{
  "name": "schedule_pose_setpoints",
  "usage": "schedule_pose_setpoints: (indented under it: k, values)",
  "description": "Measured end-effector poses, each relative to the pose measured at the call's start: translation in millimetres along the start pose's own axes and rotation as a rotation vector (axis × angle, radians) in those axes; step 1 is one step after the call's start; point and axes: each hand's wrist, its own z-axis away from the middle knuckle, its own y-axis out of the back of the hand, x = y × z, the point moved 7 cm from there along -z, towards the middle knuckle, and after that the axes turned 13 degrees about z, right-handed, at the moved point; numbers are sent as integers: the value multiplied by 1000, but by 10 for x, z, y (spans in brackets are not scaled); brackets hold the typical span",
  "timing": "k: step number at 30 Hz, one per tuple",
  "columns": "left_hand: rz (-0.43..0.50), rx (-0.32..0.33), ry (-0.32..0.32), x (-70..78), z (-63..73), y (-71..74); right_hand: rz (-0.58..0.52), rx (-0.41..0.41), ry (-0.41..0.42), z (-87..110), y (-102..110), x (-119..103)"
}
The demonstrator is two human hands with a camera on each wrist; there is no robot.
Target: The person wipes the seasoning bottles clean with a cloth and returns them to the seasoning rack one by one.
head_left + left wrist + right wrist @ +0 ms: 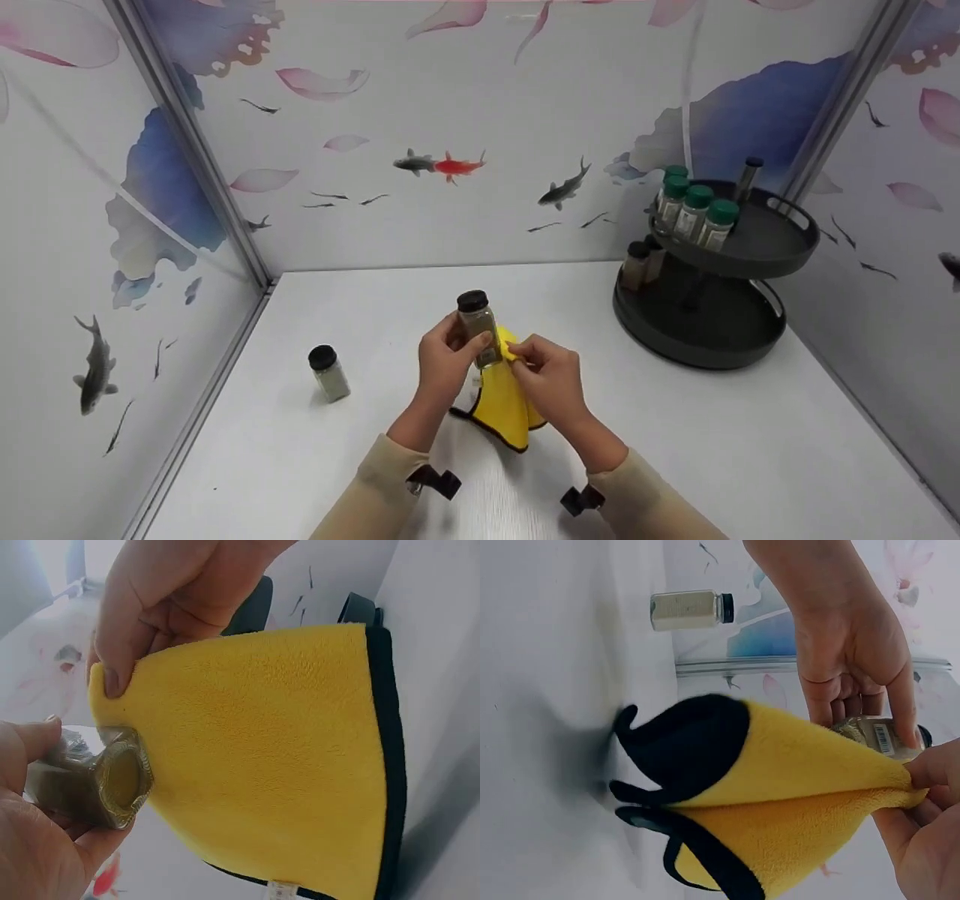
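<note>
Desk (247, 465), with yellow cloth (506, 409) and jar (477, 319) held above its middle.
A two-tier stand (720, 352), bearing green-lidded jars (694, 214) on its upper tier, occupies the desk's far right corner; the cloth hangs bunched from the right hand (551, 375), its thumb and fingers pinched closed on the top; the left hand (446, 364) has fingers curled around the jar, tilted, black lid up, just beside the cloth; a second jar (331, 379) stands nearer the desk's left edge.

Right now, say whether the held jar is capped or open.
Capped: the head view shows the black lid on top of the jar.
</note>
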Motion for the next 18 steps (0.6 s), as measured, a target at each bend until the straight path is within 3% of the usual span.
schedule_pose_setpoints:
  k: [4,9,13,18]
  values:
    - [44,-52,-12,20,18,-51,-11,-52,-72,-29,-20,109]
    - [41,-142,63,-55,70,-184,5,-70,-159,-87,16,244]
    - [-2,-210,133,-152,107,-301,-20,-27,-206,-149,123,301]
    - [-41,-200,199,-241,125,-350,-91,41,-170,-183,245,256]
